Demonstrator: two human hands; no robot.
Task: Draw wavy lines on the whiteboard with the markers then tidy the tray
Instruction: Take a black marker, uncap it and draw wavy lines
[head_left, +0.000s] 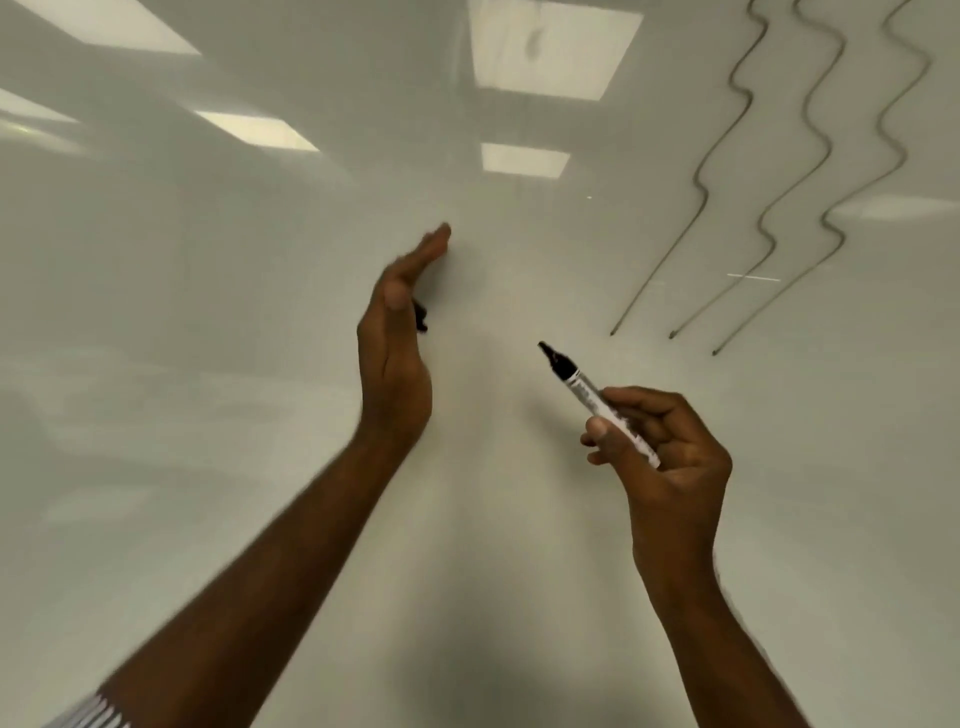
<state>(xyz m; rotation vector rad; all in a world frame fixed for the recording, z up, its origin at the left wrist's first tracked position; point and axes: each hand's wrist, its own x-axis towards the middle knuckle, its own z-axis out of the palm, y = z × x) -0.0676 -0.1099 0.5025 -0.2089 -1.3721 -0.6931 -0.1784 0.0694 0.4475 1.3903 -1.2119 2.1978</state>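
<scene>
Your right hand (670, 441) grips the uncapped black-tipped white marker (597, 400); your straight-fingered left hand (397, 332) barely traps the small black cap (422, 317), which may drop.

Uncapped marker (597, 402) in right hand (670, 452) before whiteboard (208, 312)

Count, head view: whiteboard (218, 322) ×1. Wavy lines (810, 130) ×3, side by side at upper right. Marker (587, 392) ×1, uncapped. Small black item (422, 316) ×1, partly hidden behind one hand; kind unclear. Hands ×2: left (397, 358), right (670, 457).
</scene>
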